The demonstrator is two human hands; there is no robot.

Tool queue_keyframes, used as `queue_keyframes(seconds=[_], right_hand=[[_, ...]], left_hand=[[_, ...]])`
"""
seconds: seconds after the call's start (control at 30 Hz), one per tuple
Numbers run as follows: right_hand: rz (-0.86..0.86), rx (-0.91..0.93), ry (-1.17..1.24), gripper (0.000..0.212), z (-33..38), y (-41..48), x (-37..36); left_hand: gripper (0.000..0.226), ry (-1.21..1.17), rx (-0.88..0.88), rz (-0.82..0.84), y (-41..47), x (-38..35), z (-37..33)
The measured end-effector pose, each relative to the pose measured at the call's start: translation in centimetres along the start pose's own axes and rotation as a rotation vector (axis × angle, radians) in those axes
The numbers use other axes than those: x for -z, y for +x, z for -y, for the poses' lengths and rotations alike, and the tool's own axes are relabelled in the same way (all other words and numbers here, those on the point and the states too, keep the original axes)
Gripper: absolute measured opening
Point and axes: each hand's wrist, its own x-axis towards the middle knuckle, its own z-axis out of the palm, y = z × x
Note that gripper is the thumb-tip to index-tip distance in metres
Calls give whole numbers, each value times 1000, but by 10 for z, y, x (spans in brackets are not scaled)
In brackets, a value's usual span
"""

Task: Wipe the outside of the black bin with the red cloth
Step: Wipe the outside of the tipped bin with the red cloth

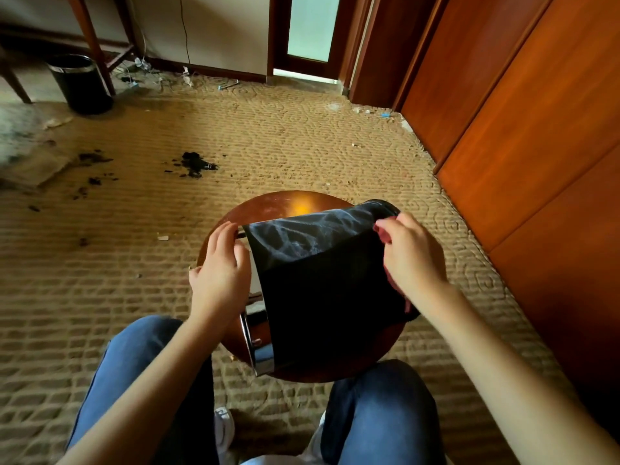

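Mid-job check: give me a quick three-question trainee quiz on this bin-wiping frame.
1. True or false: the black cylindrical bin stands upright on the round wooden stool.
2. Which hand grips the crumpled red cloth?
3. Fill in: the bin's chrome rim points ___ the person.

Key:
1. False; it lies tipped on its side.
2. The right hand; the left hand holds the bin's opposite side.
3. Toward.
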Motion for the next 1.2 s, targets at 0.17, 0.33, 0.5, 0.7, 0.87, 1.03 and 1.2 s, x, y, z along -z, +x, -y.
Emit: queue_keyframes(seconds=[0.17, 0.33, 0.5, 0.7, 0.87, 1.03, 1.2], right_hand=[[192, -68, -95, 33, 7, 51, 0], [40, 73, -3, 38, 9, -19, 4], [5, 46, 57, 38, 0, -14, 4], [240, -90, -76, 31, 12, 60, 1], [78, 48, -20, 29, 25, -9, 7], [51, 68, 2, 25, 11, -5, -3], [169, -98, -72, 28, 12, 54, -12]], left_hand=[[44, 44, -41, -16, -12, -1, 4], [43, 21, 74, 18, 19, 0, -3], [43, -20, 21, -3, 4, -3, 2], [44, 47, -8, -17, -3, -3, 5], [43, -3, 75, 17, 23, 0, -3], [55, -77, -43, 8, -3, -4, 4], [57, -18, -147, -15, -25, -2, 8]])
